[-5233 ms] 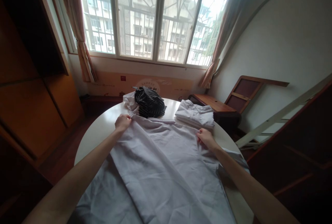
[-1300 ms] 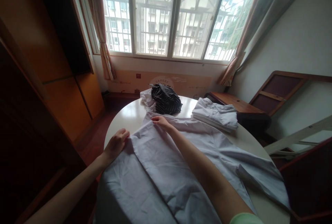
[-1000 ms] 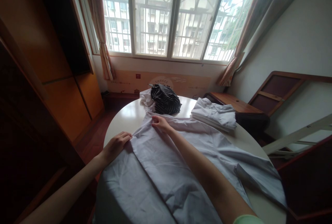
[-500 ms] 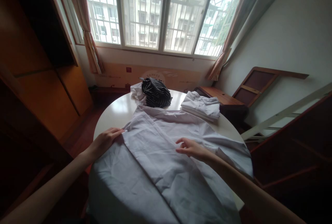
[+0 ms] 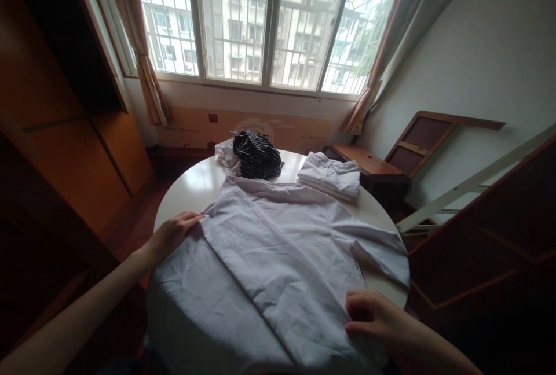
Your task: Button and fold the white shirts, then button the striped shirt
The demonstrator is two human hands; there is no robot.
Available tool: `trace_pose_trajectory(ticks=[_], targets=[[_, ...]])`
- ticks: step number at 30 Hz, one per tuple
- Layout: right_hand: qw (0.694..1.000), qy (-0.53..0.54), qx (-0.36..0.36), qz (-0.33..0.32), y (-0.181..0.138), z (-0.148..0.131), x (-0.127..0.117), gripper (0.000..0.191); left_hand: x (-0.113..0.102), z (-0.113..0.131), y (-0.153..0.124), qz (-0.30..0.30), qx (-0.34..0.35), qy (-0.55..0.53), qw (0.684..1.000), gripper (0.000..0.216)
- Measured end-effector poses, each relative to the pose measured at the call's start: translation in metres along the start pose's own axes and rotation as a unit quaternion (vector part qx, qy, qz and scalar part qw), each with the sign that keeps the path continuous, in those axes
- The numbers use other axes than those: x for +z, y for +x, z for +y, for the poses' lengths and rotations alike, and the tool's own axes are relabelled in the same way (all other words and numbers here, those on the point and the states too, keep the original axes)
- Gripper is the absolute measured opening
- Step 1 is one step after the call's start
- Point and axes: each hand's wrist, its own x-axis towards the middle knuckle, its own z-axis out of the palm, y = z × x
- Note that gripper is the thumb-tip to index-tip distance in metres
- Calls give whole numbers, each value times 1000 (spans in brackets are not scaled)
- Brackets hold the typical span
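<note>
Left hand [image 5: 174, 232] lies flat, fingers stretched out and close together, its tips on the left edge of the white shirt [image 5: 278, 247] where a folded-over panel meets the layer beneath. Right hand [image 5: 374, 318] sits at the near right hem with its fingers curled onto the cloth. I cannot tell whether it pinches the hem or only rests there.

The shirt is spread over the round table [image 5: 195, 181], collar toward the window, and its near part hangs over the table's near edge. That overhang looks like the main risk. Only a flat palm at one edge holds the cloth, so a pull at the hem could slide the whole shirt toward the person and off the rim. An uneven pull could also skew the long diagonal fold and set new creases in fabric that is already wrinkled.

On the right, the sleeve [image 5: 382, 250] lies at the table's rim and could slip over it.

At the far end, the collar lies just beside the striped dark garment [image 5: 255, 156], so a tug might drag that garment along. The folded white garment [image 5: 330, 175] sits near the shoulder, where a sweeping arm could knock it askew.
</note>
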Motion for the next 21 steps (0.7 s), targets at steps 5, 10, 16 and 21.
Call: trace_pose_trajectory(ticks=[5, 10, 16, 21], targets=[[1000, -14, -7, -26, -1, 3, -16, 33, -4, 5, -2, 0, -7, -12, 1000, 37], [999, 32, 10, 24, -3, 17, -23, 35, -6, 0, -4, -3, -20, -56, 998, 36], [997, 59, 40, 42, -9, 36, -22, 34, 1, -22, -1, 26, -30, -121, 992, 33], [999, 4, 32, 35, -11, 33, -24, 30, -5, -12, 12, 41, -84, -24, 995, 23]])
